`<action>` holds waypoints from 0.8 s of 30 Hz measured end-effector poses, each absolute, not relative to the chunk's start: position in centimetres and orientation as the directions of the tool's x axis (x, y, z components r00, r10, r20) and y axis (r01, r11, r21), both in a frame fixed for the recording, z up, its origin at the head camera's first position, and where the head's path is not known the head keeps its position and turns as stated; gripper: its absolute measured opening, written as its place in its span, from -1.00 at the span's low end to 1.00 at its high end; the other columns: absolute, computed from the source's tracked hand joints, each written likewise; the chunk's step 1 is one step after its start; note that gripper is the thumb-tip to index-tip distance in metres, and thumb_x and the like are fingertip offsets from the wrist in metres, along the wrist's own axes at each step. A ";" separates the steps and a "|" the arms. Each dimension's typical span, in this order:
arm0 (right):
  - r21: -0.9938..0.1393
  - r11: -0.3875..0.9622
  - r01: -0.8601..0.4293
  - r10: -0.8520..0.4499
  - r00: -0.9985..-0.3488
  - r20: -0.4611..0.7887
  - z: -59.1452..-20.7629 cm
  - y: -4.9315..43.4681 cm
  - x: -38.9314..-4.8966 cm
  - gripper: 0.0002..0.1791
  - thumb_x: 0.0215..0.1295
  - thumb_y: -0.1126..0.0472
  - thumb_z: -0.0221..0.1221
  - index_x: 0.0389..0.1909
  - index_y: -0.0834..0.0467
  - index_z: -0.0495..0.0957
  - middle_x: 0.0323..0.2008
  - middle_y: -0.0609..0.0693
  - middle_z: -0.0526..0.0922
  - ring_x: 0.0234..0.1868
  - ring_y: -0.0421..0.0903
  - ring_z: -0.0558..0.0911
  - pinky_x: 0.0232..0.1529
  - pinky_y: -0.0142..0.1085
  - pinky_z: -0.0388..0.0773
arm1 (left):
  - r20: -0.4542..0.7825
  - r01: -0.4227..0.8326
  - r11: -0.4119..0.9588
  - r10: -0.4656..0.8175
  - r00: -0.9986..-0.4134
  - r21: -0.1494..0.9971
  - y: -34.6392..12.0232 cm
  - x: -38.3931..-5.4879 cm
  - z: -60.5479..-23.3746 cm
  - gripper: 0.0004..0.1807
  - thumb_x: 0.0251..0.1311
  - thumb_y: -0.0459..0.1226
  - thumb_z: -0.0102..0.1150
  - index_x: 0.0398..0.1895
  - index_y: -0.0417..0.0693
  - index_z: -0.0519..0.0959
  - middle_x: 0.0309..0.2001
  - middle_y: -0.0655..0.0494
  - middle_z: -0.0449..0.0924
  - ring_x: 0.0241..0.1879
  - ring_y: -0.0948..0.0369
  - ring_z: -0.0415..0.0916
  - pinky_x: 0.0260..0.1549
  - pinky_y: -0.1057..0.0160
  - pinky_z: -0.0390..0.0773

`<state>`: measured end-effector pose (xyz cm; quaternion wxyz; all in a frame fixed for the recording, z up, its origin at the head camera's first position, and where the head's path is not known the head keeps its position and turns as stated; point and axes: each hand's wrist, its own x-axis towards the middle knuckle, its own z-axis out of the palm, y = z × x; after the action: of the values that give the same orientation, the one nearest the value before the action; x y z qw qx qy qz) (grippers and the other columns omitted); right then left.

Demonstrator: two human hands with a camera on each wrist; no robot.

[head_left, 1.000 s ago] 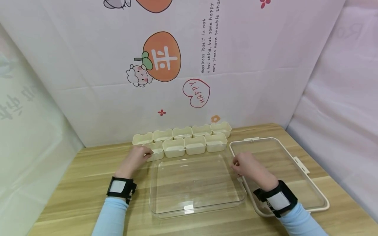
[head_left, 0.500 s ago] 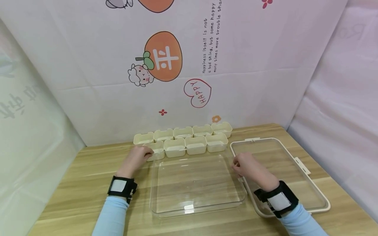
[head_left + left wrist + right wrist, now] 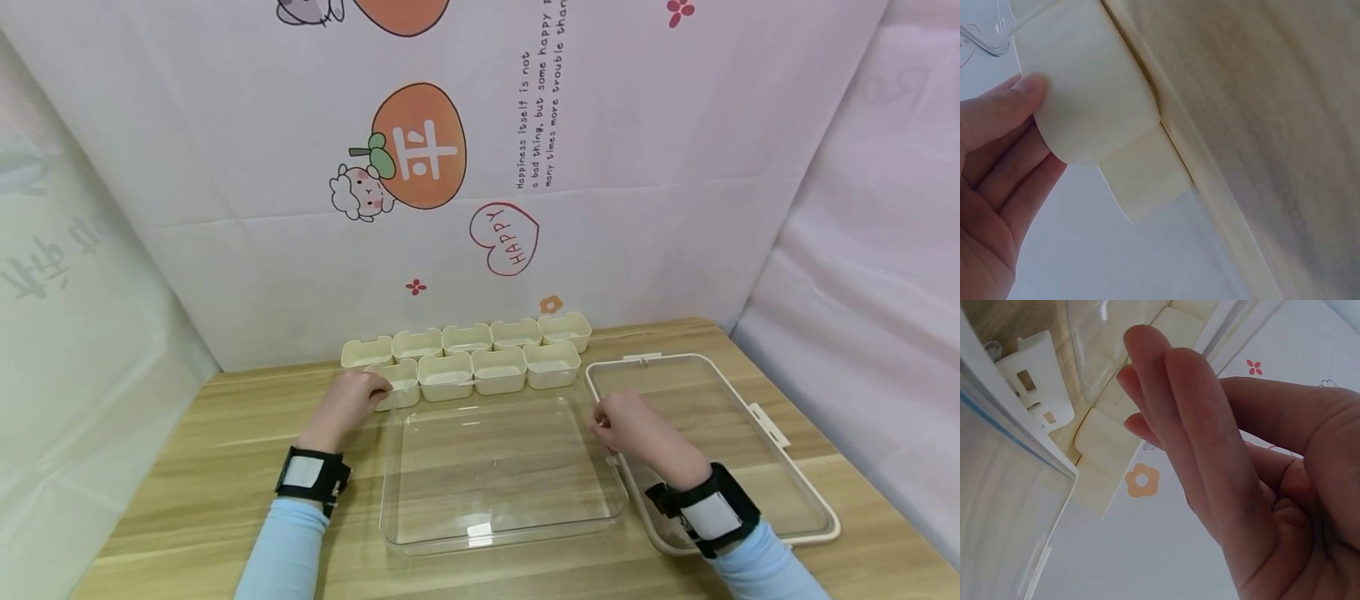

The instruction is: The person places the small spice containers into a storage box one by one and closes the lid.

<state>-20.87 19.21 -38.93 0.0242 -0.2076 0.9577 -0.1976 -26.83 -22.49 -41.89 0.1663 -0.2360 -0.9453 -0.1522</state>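
My left hand [image 3: 348, 404] pinches the rim of a cream plastic bin [image 3: 402, 389] at the left end of the front row. In the left wrist view, the thumb presses on this bin's [image 3: 1085, 87] outer wall while fingertips are hidden behind its edge. A clear shallow rectangular box [image 3: 498, 533] stands before the bins. At its right back corner hovers my right hand [image 3: 637, 429], between the box and a clear lid [image 3: 810, 496] with a cream frame. The right wrist view shows its fingers [image 3: 1210, 431] extended and loosely together, with nothing visible between them.
Several more cream bins [image 3: 498, 371] stand in two rows near the table's back edge. The lid lies flat at the right, with clips [image 3: 767, 423] on its frame. A printed white cloth [image 3: 300, 275] hangs behind the wooden table [image 3: 202, 467] and along both sides.
The head view has shifted very slightly. Both hands, the bins, the clear box and the lid keep their places.
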 end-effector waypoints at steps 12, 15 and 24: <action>-0.361 0.848 -0.389 -0.404 -0.914 0.034 -39.0 19.1 -20.7 -0.81 0.20 0.32 0.19 -0.59 0.25 0.60 -0.78 -0.14 0.51 -0.74 -0.29 0.45 -0.66 -0.44 0.39 | 0.422 0.504 0.844 0.395 -0.816 0.184 -22.5 -26.6 -41.6 -0.91 0.08 -0.41 0.27 -0.39 -0.11 0.72 -0.35 0.05 0.71 -0.30 0.13 0.65 -0.26 0.14 0.60; -0.365 0.846 -0.389 -0.407 -0.913 0.028 -39.0 19.2 -20.7 -0.83 0.20 0.33 0.19 -0.58 0.25 0.60 -0.77 -0.13 0.52 -0.74 -0.29 0.46 -0.65 -0.45 0.40 | 0.432 0.498 0.850 0.390 -0.813 0.172 -22.6 -26.5 -41.4 -0.91 0.08 -0.41 0.27 -0.39 -0.10 0.72 -0.36 0.04 0.71 -0.31 0.13 0.66 -0.26 0.15 0.60; -0.370 0.840 -0.397 -0.415 -0.909 0.034 -38.8 19.2 -20.6 -0.83 0.20 0.33 0.18 -0.56 0.26 0.60 -0.76 -0.13 0.52 -0.74 -0.30 0.46 -0.65 -0.46 0.41 | 0.463 0.477 0.868 0.369 -0.806 0.139 -22.4 -26.2 -40.5 -0.92 0.07 -0.40 0.29 -0.38 -0.11 0.72 -0.36 0.02 0.72 -0.34 0.09 0.67 -0.30 0.12 0.62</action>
<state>-20.63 19.16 -38.85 0.0239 -0.2115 0.9589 -0.1877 -26.21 -22.43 -40.48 0.2157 -0.2246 -0.9420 -0.1252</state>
